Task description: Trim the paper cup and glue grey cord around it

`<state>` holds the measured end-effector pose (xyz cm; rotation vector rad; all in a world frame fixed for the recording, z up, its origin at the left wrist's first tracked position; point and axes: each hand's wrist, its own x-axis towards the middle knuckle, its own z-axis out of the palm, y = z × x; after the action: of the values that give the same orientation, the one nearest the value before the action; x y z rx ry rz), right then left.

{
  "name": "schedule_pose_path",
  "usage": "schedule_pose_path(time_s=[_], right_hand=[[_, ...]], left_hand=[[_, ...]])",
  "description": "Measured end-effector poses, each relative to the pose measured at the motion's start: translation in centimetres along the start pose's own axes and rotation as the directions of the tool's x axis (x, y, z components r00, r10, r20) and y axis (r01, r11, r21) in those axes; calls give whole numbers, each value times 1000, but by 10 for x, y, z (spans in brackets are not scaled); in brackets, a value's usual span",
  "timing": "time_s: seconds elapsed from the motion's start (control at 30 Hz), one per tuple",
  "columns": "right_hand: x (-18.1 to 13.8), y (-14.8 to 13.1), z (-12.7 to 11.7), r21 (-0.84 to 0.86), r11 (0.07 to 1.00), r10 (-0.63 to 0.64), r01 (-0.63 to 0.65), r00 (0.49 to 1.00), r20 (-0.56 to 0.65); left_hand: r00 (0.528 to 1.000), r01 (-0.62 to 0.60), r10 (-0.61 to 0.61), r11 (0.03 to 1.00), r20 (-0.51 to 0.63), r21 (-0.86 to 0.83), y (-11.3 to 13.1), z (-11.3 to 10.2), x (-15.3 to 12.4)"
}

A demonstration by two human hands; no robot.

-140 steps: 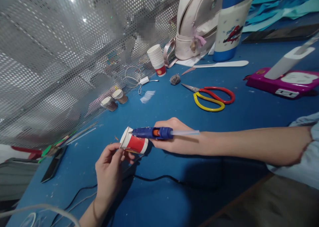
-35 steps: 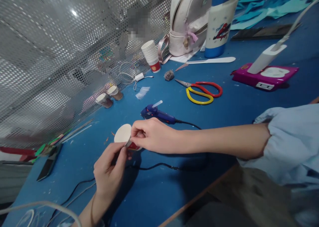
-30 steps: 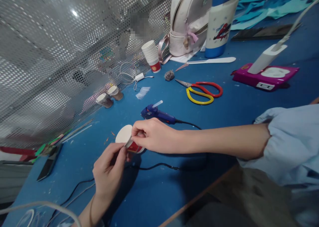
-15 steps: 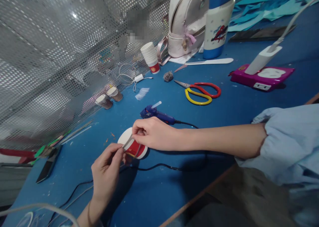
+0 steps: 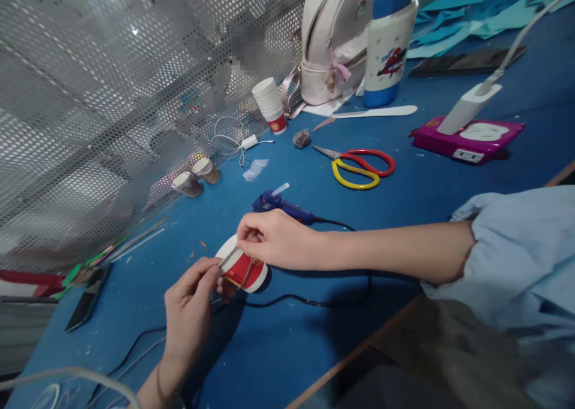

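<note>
A small red and white paper cup (image 5: 242,268) lies on its side low over the blue table (image 5: 404,199). My left hand (image 5: 188,313) pinches one end of a thin pale strip (image 5: 230,257) laid across the cup. My right hand (image 5: 276,241) pinches the strip's other end and presses it to the cup's side. A blue glue gun (image 5: 283,206) lies on the table just behind my right hand, its black cord (image 5: 287,301) looping below the cup.
Red and yellow scissors (image 5: 359,166) lie further back. A stack of paper cups (image 5: 269,103), a pale backpack (image 5: 332,44) and a white and blue bottle (image 5: 389,44) stand at the back. A magenta power strip (image 5: 467,139) sits right. A perforated metal screen (image 5: 112,97) rises left.
The right hand has put down the glue gun behind the cup and come onto the strip. Over the last second the cup has turned so that more of its red side shows.
</note>
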<state>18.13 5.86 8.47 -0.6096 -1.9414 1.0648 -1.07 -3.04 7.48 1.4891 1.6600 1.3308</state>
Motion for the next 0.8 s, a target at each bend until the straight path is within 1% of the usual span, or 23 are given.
schedule_pose_path(time_s=[0.17, 0.3, 0.4, 0.5, 0.6, 0.7, 0.8], right_hand=[[0, 0, 0, -2, 1000, 23, -23, 1000, 4], [-1, 1, 0, -3, 999, 35, -35, 999, 18], [0, 2, 0, 11, 999, 39, -39, 998, 39], [0, 3, -1, 12, 999, 42, -43, 997, 64], [1, 2, -3, 5, 1000, 23, -24, 995, 95], [1, 2, -3, -6, 1000, -4, 4, 993, 118], [1, 3, -3, -23, 998, -57, 61, 990, 131]], left_hand=[[1000, -1, 1, 1000, 14, 1, -2, -1, 0], [1000, 29, -29, 999, -3, -45, -2, -1, 0], [1000, 23, -23, 998, -6, -63, -1, 0, 0], [1000, -9, 10, 998, 14, -61, -1, 0, 0], [996, -57, 60, 997, 58, -57, -1, -1, -1], [984, -136, 140, 990, 110, -40, -2, -3, 1], [968, -213, 209, 977, 141, 16, -3, -7, 3]])
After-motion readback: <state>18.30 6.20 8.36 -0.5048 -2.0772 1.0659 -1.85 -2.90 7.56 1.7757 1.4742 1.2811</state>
